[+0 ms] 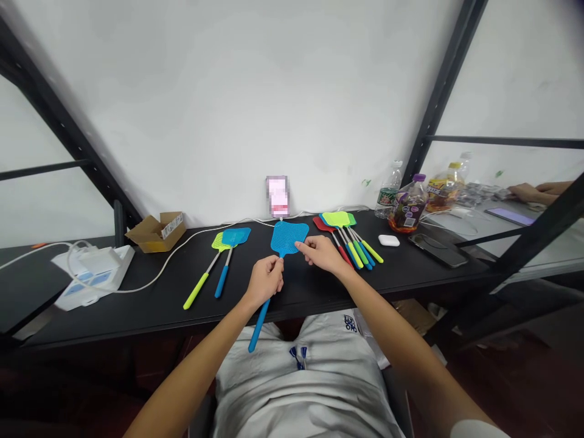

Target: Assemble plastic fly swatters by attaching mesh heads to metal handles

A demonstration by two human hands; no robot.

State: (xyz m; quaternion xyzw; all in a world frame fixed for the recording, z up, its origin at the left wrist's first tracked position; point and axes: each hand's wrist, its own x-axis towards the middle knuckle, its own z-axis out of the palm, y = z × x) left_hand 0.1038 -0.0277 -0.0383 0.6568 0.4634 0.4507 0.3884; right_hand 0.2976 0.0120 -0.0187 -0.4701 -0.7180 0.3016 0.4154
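A blue fly swatter (pixel 288 236) is held in front of me over the desk's front part, its perforated head pointing away and its handle sticking out past the edge. My left hand (pixel 266 280) is closed around its shaft just below the head. With thumb and fingers, my right hand (pixel 319 252) pinches the right edge of the head. To the left lie a yellow-green fly swatter (pixel 201 283) and another blue fly swatter (pixel 236 237), their heads overlapping. On the right, several fly swatters (pixel 336 220) in red, yellow-green, blue and green lie fanned in a pile.
A phone (pixel 278 196) leans on the wall behind the desk (pixel 159 310). An open cardboard box (pixel 157 234), cables and a power strip (pixel 98 274) are at left. At right are a white earbud case (pixel 389 241), bottles (pixel 408 204) and a dark phone (pixel 438 250). Another person's hands (pixel 533 193) show beyond the frame.
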